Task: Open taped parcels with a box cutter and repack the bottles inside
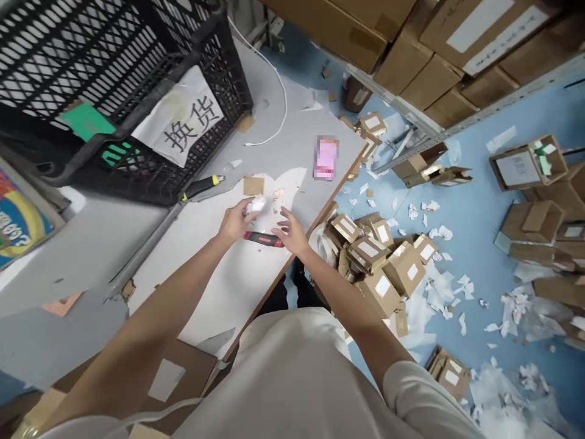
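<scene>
My left hand [236, 221] is closed on a small white crumpled wad [257, 203], which looks like paper or thin plastic. Just to its right, my right hand [291, 233] is held over the table with fingers apart and nothing in them. Between and below the two hands lies a red and black utility knife [264, 239], its right end close to my right fingers. Beyond my left hand is a small brown cardboard piece [253, 186]. Pinkish scraps [278, 193] are on the white tabletop [214, 268] between the hands.
A black plastic crate [237, 91] with a paper sign stands at the left back. Beside it lies a yellow-black cutter [203, 185]. A blurred pink item [326, 158] and a white cable [284, 91] are on the table. Opened boxes [381, 289] and paper scraps litter the blue floor.
</scene>
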{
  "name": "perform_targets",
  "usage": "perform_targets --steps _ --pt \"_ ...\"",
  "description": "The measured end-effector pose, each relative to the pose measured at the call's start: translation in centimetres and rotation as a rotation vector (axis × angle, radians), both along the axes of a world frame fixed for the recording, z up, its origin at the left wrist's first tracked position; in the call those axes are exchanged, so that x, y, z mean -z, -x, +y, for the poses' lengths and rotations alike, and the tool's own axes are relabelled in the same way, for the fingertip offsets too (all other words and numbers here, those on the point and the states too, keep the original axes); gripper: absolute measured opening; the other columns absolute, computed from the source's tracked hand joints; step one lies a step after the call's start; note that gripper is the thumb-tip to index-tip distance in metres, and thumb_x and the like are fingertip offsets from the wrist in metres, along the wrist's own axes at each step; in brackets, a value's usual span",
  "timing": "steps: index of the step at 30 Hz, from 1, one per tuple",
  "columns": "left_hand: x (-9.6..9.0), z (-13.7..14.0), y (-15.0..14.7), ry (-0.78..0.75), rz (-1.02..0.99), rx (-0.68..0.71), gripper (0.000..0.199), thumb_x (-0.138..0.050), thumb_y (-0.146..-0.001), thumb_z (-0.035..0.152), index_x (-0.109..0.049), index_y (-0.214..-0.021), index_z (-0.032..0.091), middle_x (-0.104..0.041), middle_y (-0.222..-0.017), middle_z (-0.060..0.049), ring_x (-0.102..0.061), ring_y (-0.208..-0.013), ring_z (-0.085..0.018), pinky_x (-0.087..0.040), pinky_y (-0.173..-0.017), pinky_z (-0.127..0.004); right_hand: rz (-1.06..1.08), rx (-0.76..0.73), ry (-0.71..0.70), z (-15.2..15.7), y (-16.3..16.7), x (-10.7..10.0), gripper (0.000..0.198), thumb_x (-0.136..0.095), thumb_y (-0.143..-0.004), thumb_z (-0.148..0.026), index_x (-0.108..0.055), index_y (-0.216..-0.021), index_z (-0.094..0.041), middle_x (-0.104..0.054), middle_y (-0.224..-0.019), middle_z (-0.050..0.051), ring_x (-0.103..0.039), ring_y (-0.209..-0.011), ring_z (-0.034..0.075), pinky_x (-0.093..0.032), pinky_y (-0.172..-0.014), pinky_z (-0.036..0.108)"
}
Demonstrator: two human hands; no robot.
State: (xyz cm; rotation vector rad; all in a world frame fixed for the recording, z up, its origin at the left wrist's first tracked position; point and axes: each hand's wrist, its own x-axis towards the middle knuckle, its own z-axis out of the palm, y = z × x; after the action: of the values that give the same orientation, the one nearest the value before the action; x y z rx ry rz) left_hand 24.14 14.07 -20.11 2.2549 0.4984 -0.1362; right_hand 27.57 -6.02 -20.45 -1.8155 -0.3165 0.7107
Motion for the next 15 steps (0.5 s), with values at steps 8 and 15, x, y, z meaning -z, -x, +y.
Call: perform_targets --steps 8,15 --pt "-2.2 -16.2 0.3 0.566 0.02 0.245 0.09 -0.069 -0.074 0.037 -0.02 -0.149 0.025 -0.043 -0.145 -0.019 -0.069 -0.097 -0.023 -0.051 -0.091 -0.039 -0.002 0.399 0.0 -14.7 2.0 -0.9 0.037 -0.058 -0.083 -0.041 -0.059 -0.114 -0.021 -0.067 -0.107 0.005 -0.065 -0.09 0.018 -0.055 -0.083 0.033" --pt "-0.5 -22.4 2.0 0.441 0.26 0.429 0.076 -0.073 -0.066 0.049 -0.049 -0.133 0.021 -0.059 -0.128 -0.019 -0.071 -0.089 -0.026 -0.055 -0.086 -0.044 -0.054 0.786 0.6 -32.4 9.7 1.0 0.071 -0.057 -0.081 -0.042 -0.035 -0.139 -0.008 -0.043 -0.142 0.024 -0.041 -0.133 0.03 -0.037 -0.107 0.048"
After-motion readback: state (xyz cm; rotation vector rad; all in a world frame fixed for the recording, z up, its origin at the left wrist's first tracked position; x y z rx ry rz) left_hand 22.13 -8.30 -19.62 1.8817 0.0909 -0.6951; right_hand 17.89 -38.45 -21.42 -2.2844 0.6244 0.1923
